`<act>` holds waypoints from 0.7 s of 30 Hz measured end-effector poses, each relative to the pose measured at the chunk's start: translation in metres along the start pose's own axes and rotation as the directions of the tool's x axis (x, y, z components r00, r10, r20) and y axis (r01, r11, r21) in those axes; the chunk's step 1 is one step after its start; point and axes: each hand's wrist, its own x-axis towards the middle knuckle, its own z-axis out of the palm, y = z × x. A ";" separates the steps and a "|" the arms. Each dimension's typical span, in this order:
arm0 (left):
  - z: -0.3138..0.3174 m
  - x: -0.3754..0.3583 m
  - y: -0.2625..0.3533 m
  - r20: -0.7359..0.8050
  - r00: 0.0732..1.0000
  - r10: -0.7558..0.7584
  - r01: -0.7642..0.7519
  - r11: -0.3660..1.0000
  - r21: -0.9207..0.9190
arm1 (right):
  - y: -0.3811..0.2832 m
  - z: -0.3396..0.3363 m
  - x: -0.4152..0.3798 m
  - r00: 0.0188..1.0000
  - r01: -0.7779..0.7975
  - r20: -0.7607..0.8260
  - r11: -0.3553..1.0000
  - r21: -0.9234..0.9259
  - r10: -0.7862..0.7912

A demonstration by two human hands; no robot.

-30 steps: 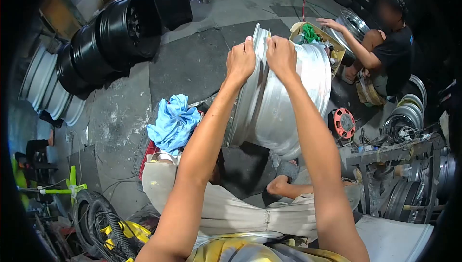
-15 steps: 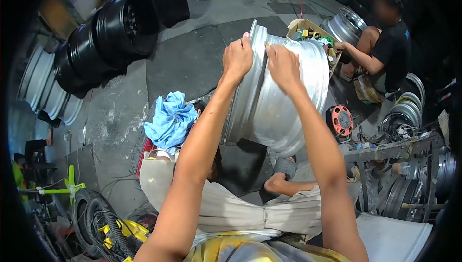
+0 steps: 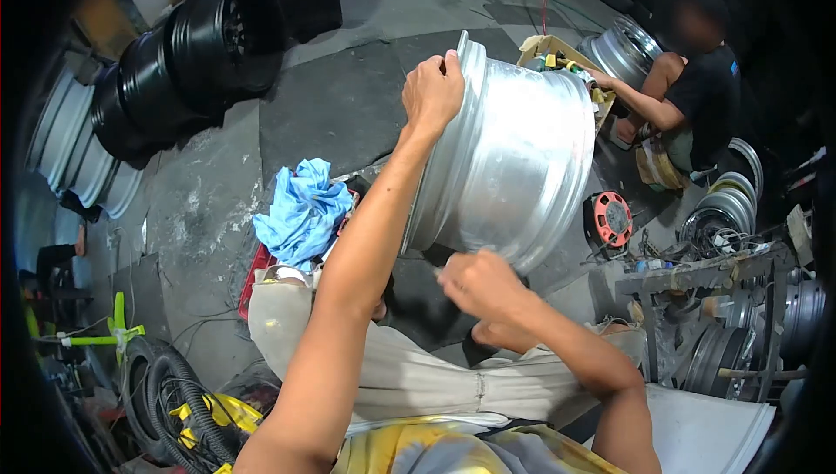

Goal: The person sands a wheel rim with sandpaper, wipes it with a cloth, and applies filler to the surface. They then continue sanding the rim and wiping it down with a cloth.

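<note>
A bare silver wheel rim [image 3: 527, 147] stands tilted in front of me, its barrel facing right. My left hand [image 3: 432, 91] is closed over the upper edge of its left flange, thumb against the metal. Below the barrel, apart from the rim, my right hand [image 3: 488, 284] hangs in front of my lap with its fingers curled together. Something small may stick out at its fingertips, but I cannot make out what it is. A crumpled blue cloth [image 3: 305, 208] lies to the left of my left forearm.
A co-worker [image 3: 697, 91] sits at the right by a cardboard box [image 3: 544, 44] of small items. Black rims [image 3: 196, 52] stand in a row at the left. A red and black reel [image 3: 612, 219] lies right of the rim. Yellow equipment with black hose [image 3: 178, 396] is lower left.
My right hand has left the upper part of the rim and come down toward my lap. The left hand keeps its hold on the flange. The co-worker's hand has moved over the box.
</note>
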 end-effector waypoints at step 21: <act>-0.065 -0.033 0.072 0.363 0.817 0.449 0.033 0.592 -0.805 | 0.016 0.066 0.019 0.931 -0.079 0.363 0.988 0.131 0.027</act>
